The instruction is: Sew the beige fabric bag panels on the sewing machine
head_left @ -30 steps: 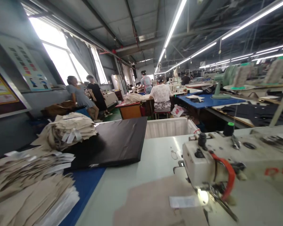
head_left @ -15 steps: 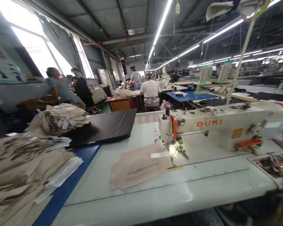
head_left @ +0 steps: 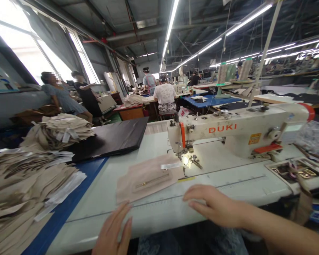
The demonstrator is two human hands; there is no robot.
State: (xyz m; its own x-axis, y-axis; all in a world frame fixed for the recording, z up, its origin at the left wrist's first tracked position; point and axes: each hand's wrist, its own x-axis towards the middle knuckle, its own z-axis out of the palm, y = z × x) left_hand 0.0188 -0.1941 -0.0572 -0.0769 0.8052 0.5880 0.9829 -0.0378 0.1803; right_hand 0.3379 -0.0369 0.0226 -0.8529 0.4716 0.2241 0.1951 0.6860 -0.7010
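Note:
A beige fabric panel [head_left: 149, 189] with a zipper [head_left: 152, 180] and a white strip [head_left: 170, 165] lies flat on the sewing table [head_left: 159, 216]. Its right edge reaches the needle area of a sewing machine [head_left: 202, 129] marked DUKI, where a small lamp glows. My left hand [head_left: 114, 230] is at the front edge, fingers stretched out, close to the panel's lower left corner. Over the printed ruler line, to the right of the panel, my right hand [head_left: 212, 203] has its fingers loosely bent, thumb apart. Both hands hold nothing.
Stacks of beige cut fabric [head_left: 21, 191] with white strips fill the left side, beside a black folded sheet [head_left: 117, 136]. At right sits a tray [head_left: 295, 170] of metal rings. Several people are in the background, one seated in a white patterned shirt [head_left: 164, 94].
Both my hands have come into view from below, toward the front of the table. The whole scene has shifted slightly left and up in the picture. The fabric panel stays in place by the needle.

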